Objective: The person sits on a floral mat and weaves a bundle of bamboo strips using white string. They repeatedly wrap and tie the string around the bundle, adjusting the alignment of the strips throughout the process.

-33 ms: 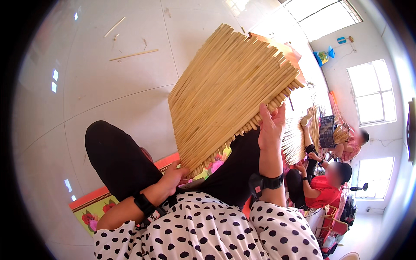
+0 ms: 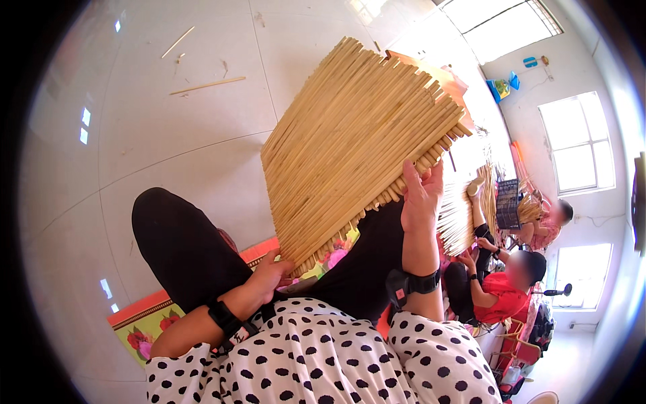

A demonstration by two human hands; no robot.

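Note:
A large tan panel of thin straw or reed stalks (image 2: 360, 135), laid side by side, is held up tilted in front of me. Stalk ends stick out unevenly along its edges. My left hand (image 2: 269, 273) is closed on its near lower corner. At its right edge, my right hand (image 2: 422, 198) grips the stalk ends, thumb on top. The fingers of both hands are partly hidden behind the panel. Below it show my black-trousered legs (image 2: 182, 242) and a flowered mat (image 2: 151, 330).
Loose stalks (image 2: 208, 85) lie on the pale tiled floor (image 2: 182, 135). An orange board (image 2: 437, 74) is behind the panel. To the right, a person in red (image 2: 498, 296) handles another stalk panel (image 2: 456, 219); farther off are a dark crate (image 2: 508, 202) and a second person (image 2: 544, 227).

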